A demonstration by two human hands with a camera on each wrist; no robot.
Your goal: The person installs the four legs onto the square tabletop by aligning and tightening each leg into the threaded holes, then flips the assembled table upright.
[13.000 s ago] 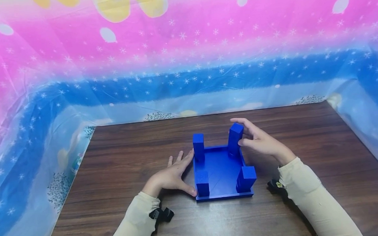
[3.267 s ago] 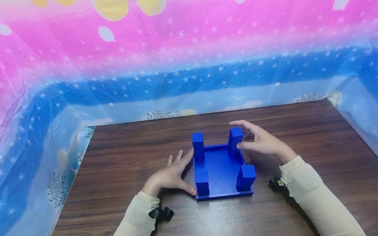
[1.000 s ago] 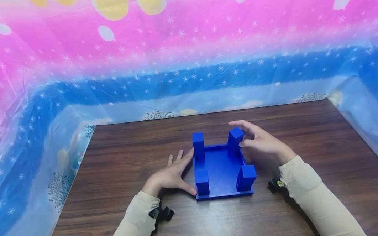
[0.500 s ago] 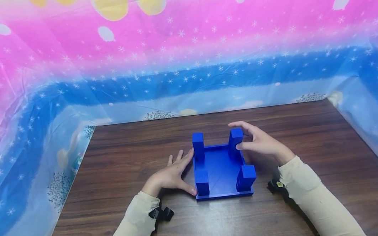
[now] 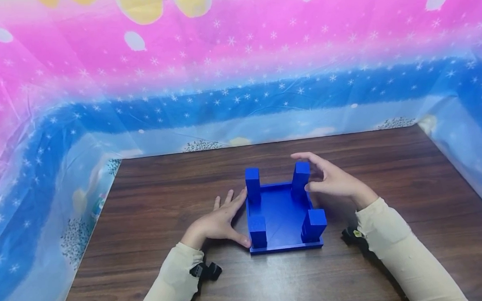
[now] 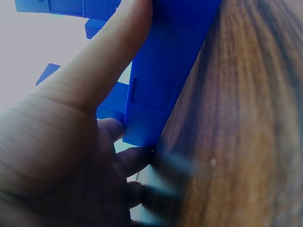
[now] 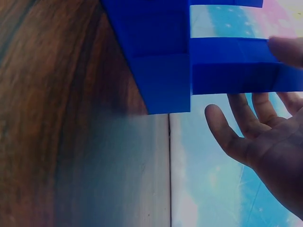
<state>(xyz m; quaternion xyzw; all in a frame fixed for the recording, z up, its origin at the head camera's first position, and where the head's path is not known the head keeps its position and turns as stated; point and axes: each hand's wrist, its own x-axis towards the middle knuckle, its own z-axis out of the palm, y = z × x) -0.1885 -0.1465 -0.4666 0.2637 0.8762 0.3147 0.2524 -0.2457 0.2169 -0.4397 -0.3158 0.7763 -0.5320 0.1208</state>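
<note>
A shallow blue tray-like base (image 5: pixel 275 217) lies on the table with a square blue post upright at each corner. My left hand (image 5: pixel 218 222) lies along the tray's left side, fingers spread, with thumb and index finger touching its edge. In the left wrist view, the thumb (image 6: pixel 109 56) extends across the blue side wall (image 6: pixel 161 75). My right hand (image 5: pixel 334 179) is at the far right post (image 5: pixel 301 179), thumb on its near side and fingers curved behind. The right wrist view shows that post (image 7: pixel 227 71) between thumb and fingers, some fingertips hidden behind it.
The dark wood table (image 5: pixel 165 186) surrounds the tray. Behind and at both sides hangs a pink and blue patterned cloth (image 5: pixel 236 69). Black wrist devices show below the left sleeve (image 5: pixel 171 274) and beside the right sleeve (image 5: pixel 392 233).
The far right post, turned and leaning right in some earlier frames, now stands squarer to the tray. The right thumb has shifted slightly on it. The left hand has stayed in place.
</note>
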